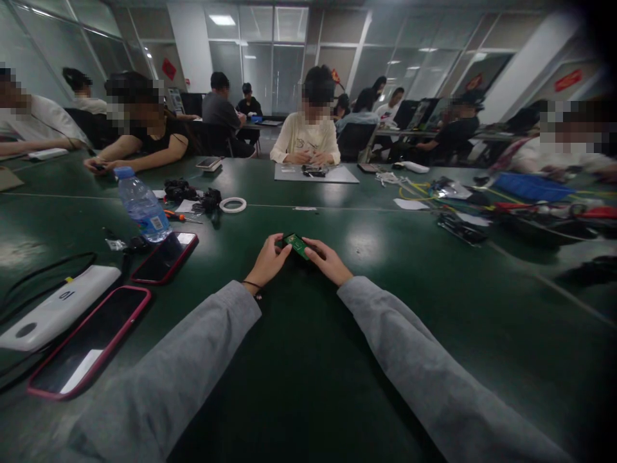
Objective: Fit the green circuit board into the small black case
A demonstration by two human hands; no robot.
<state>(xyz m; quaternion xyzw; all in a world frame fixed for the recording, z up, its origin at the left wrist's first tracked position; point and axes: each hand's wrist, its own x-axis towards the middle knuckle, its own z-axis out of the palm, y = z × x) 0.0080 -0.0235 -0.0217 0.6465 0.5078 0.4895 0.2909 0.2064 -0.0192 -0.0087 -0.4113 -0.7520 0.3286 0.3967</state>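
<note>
Both hands meet at table centre over a small green circuit board (295,245), which sits low, at or just above the dark green table (308,373); whether it rests on the surface cannot be told. Left hand (268,262): fingers curled, thumb and forefinger closed on the board's left edge. Right hand (328,260): fingers (313,247) pinched on the board's right edge, palm down. The board thus lies between the two sets of fingertips, touching both, tilted slightly with its printed face up. Progress, as judged: the board is in hand and being worked or inspected; no tool is in either hand, and no attached part, wire or housing is visible on it, so any assembly looks early or mid-way. Detail on the board is too small to read. To the left, well apart: two phones in red cases (165,257), a white power bank (53,308), a water bottle (142,206). Farther out, a roll of white tape (232,204) and an orange-handled screwdriver (179,217). Other people sit across the table at their own work.
</note>
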